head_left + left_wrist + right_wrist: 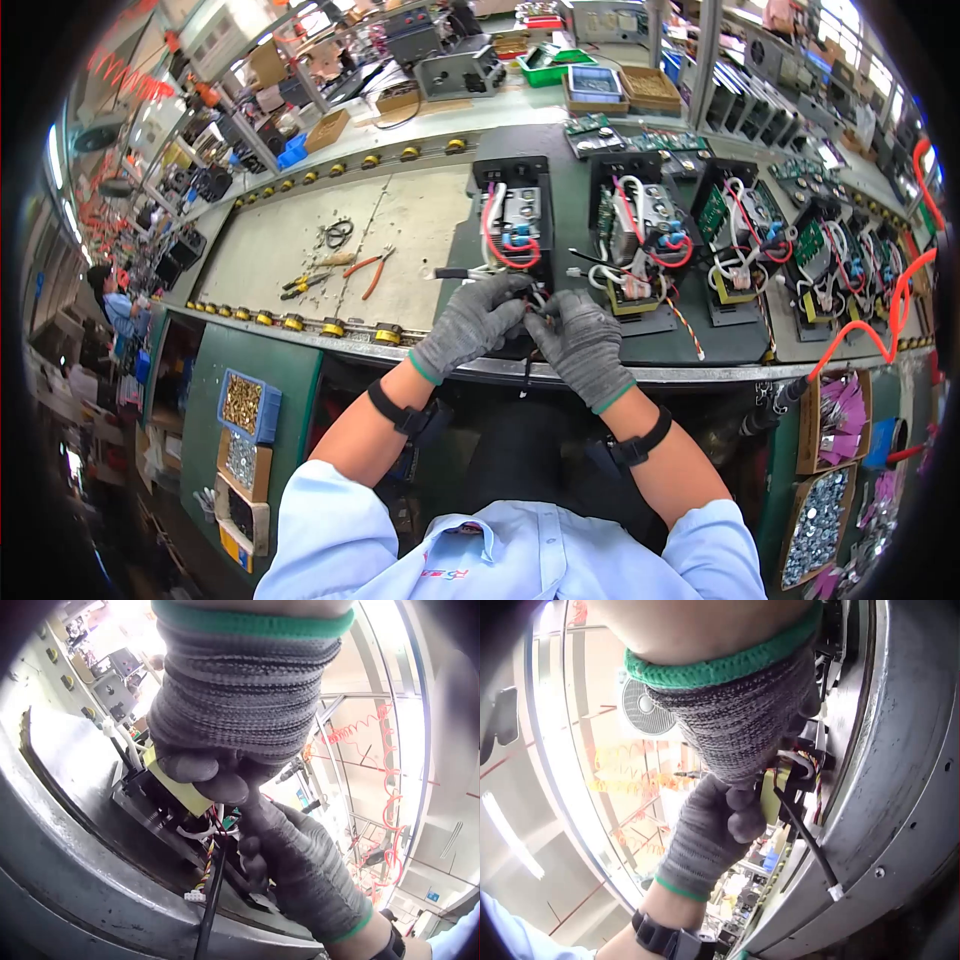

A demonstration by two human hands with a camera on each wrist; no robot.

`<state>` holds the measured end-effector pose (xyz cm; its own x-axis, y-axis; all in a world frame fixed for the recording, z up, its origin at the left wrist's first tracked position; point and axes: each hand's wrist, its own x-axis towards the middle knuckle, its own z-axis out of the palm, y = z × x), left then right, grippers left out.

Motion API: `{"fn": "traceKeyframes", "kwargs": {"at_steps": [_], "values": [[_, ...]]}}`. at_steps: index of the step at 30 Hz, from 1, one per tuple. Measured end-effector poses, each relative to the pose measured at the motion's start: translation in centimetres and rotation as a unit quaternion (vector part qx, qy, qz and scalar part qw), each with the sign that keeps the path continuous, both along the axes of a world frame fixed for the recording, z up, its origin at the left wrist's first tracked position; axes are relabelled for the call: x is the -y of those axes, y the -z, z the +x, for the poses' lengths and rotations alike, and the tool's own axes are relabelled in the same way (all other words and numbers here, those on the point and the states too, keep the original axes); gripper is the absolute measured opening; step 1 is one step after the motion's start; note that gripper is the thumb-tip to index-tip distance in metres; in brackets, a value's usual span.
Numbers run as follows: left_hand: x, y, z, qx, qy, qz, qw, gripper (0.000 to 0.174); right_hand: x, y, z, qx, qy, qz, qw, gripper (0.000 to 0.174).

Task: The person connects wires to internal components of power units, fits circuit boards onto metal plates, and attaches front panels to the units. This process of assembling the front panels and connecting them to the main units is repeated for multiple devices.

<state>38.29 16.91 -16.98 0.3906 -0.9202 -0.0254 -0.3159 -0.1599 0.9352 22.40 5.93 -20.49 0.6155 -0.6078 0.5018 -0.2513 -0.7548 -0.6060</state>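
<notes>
Both hands wear grey knit gloves with green cuffs and meet at the near end of an open electronic power unit (520, 215). My left hand (472, 322) comes in from the left, curled fingers pinching thin wires beside the yellow-wrapped transformer (178, 789). Opposite it, my right hand (583, 345) pinches at the same wires, its fingertips close against the left ones. The exact grip points are hidden by the gloves. A black-sleeved cable (808, 844) hangs below the hands over the bench edge, ending in a white connector (835, 892). Another white plug (195, 897) ends a multicoloured twisted lead.
Several similar units (645, 225) stand to the right on the green bench. Orange-handled pliers (372, 272) and yellow-handled cutters (302, 287) lie to the left. A blue bin of brass fasteners (245, 405) is at lower left, a box of screws (820, 525) at lower right. A red coiled hose (890, 325) hangs at right.
</notes>
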Motion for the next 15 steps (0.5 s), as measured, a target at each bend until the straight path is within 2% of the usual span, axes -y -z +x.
{"fn": "traceKeyframes", "kwargs": {"at_steps": [2, 3, 6, 7, 8, 9, 10, 11, 12, 14, 15], "values": [[0.1, -1.1, 0.3, -0.043, 0.025, 0.062, 0.997, 0.039, -1.4, -1.3, -0.1, -0.182, 0.002, 0.048, 0.982, 0.035], [0.0, -1.2, 0.1, -0.078, 0.021, 0.046, 0.996, 0.038, -1.2, -1.0, 0.5, -0.251, -0.006, 0.032, 0.967, 0.038], [0.5, 1.2, 2.0, -0.112, 0.064, 0.014, 0.992, 0.038, -1.5, 0.1, 2.2, -0.305, -0.029, -0.024, 0.951, 0.036], [0.2, 0.2, 1.5, -0.098, 0.065, -0.009, 0.993, 0.038, -1.7, 0.4, 2.4, -0.293, -0.036, -0.032, 0.955, 0.027], [0.3, 0.9, 2.3, 0.060, 0.068, -0.027, 0.996, 0.036, -1.2, 0.8, 2.6, -0.293, -0.040, -0.038, 0.954, 0.027], [0.0, 1.5, 2.5, 0.144, 0.042, -0.085, 0.985, 0.034, -0.4, 1.4, 2.5, -0.158, -0.127, -0.035, 0.979, 0.026], [-0.3, 1.8, 2.5, 0.225, 0.017, -0.142, 0.964, 0.034, -0.3, 1.0, 2.5, -0.020, -0.210, -0.028, 0.977, 0.026], [-0.4, 2.0, 2.5, 0.221, 0.018, -0.145, 0.964, 0.034, 0.6, 0.4, 3.4, 0.052, -0.249, 0.048, 0.966, 0.024], [-0.5, 2.1, 2.4, 0.256, -0.002, -0.139, 0.957, 0.031, -0.9, -4.1, 2.5, 0.111, -0.188, 0.495, 0.841, 0.027], [-0.3, 2.1, 2.4, 0.286, -0.021, -0.143, 0.947, 0.029, -0.1, -3.5, 1.4, 0.104, -0.207, 0.553, 0.800, 0.027], [-0.3, 2.2, 2.5, 0.282, -0.010, -0.139, 0.949, 0.029, -0.3, -3.2, 0.5, 0.098, -0.203, 0.549, 0.805, 0.027]]}}
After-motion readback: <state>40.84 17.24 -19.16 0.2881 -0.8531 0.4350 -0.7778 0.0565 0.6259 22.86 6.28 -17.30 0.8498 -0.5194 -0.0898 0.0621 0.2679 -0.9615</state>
